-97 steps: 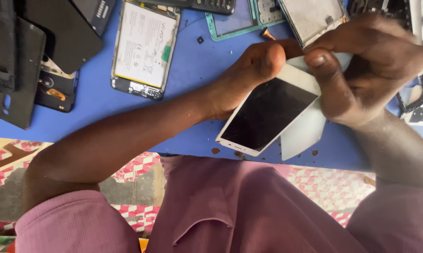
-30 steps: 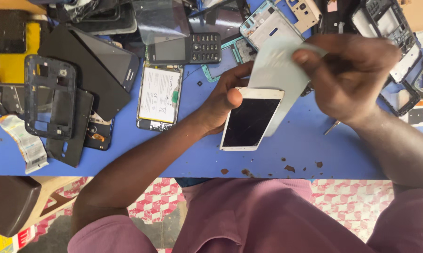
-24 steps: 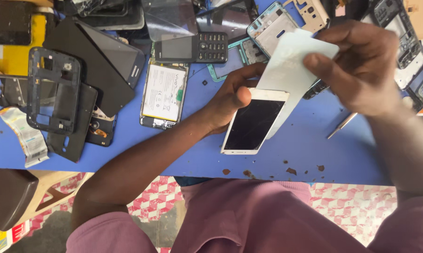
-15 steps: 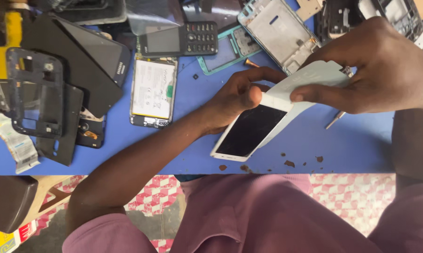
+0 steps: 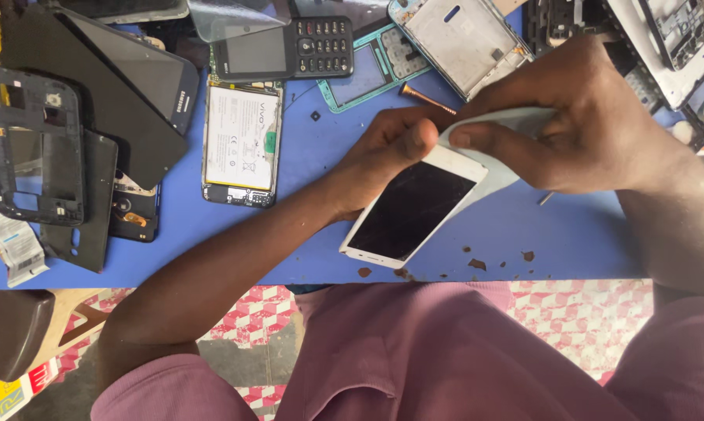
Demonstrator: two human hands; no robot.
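While dismantled phone frames (image 5: 32, 148) and a bare battery (image 5: 241, 140) crowd the blue table (image 5: 570, 242) beyond the left hand (image 5: 383, 152), that hand grips the white smartphone (image 5: 414, 209) by its top corner, near the table's front edge. Just beside it, the right hand (image 5: 593, 129) pinches a pale sheet (image 5: 496, 148) against the phone.

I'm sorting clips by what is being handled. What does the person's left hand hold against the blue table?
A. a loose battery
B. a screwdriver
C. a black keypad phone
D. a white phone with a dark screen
D: the left hand grips the top end of the white phone, dark screen up, on the blue table; the right hand pinches a pale sheet above it.
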